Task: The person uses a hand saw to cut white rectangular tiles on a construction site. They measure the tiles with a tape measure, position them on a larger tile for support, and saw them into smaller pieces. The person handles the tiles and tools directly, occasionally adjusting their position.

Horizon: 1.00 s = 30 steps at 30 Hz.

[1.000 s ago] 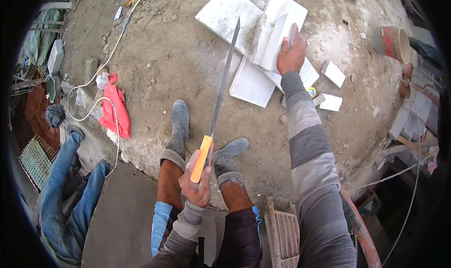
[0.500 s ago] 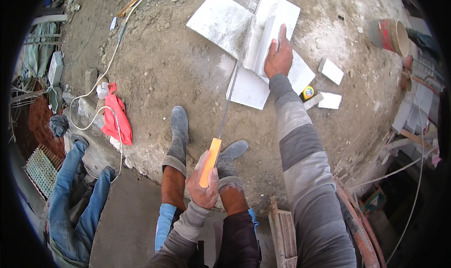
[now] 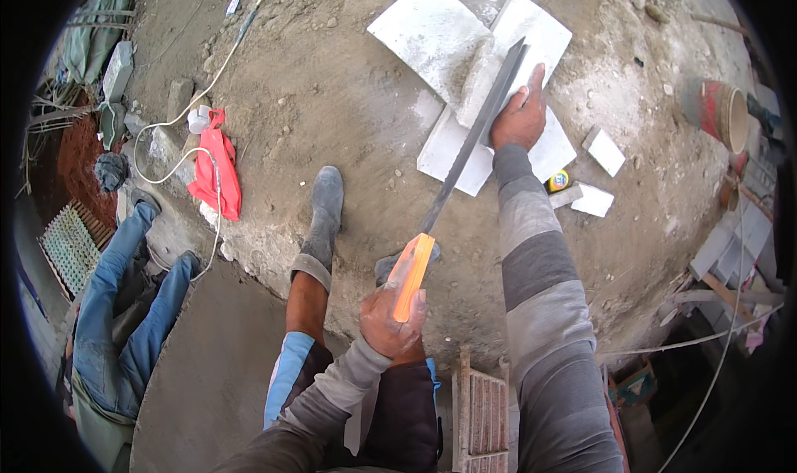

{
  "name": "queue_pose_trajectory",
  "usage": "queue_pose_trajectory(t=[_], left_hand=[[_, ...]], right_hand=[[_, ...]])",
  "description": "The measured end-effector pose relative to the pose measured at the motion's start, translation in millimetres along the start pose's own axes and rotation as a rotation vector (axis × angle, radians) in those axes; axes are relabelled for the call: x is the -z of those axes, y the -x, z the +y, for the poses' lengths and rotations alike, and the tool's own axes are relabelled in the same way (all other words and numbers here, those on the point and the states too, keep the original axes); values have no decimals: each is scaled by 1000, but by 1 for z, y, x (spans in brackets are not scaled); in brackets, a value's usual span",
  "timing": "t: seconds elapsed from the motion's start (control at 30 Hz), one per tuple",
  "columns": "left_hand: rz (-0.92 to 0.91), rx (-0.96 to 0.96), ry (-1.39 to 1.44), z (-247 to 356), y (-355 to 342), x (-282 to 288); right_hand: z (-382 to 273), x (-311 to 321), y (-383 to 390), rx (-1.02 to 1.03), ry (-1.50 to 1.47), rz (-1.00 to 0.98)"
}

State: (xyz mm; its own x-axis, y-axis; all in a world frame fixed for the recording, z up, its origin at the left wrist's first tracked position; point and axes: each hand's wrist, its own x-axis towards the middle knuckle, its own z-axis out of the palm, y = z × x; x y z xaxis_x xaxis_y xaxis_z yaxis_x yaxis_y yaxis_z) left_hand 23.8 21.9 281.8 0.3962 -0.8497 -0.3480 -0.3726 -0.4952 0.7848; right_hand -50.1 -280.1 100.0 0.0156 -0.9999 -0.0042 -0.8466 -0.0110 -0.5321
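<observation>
My left hand is closed around the orange handle of a hand saw. The long dark blade points up and to the right, its far end over a white block. My right hand presses on this block beside the blade, fingers stretched out, thumb near the blade. Flat white slabs lie beneath and beside the block. Close to my right wrist is a small round yellow-and-black item, perhaps a tape measure. Two small white offcuts lie to its right.
A red bag and a pale cable lie on the dirt at left. Another person's legs in jeans are at lower left. A dusty bucket lies tipped at right. My boot stands below the slabs.
The saw has swung rightward, its blade now across the block instead of along the slab's side. My left hand has moved right with it. The view has shifted slightly.
</observation>
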Motion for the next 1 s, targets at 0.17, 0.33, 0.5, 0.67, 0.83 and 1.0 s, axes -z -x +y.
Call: queue_pose_trajectory(t=[0.17, 0.33, 0.5, 0.67, 0.83, 1.0], left_hand=[[96, -11, 111, 3, -2, -10], [101, 82, 145, 3, -16, -16], [119, 12, 130, 5, -27, -17], [68, 55, 124, 14, -30, -9], [39, 101, 187, 36, -41, 5], [-3, 207, 268, 48, -45, 24]], right_hand=[[-2, -3, 2, -28, -13, -19], [-5, -3, 1, -20, -4, 11], [-1, -2, -1, -10, 21, -1], [2, -5, 0, -7, 1, 23], [4, -7, -1, 2, 5, 13], [4, -7, 0, -10, 8, 2]])
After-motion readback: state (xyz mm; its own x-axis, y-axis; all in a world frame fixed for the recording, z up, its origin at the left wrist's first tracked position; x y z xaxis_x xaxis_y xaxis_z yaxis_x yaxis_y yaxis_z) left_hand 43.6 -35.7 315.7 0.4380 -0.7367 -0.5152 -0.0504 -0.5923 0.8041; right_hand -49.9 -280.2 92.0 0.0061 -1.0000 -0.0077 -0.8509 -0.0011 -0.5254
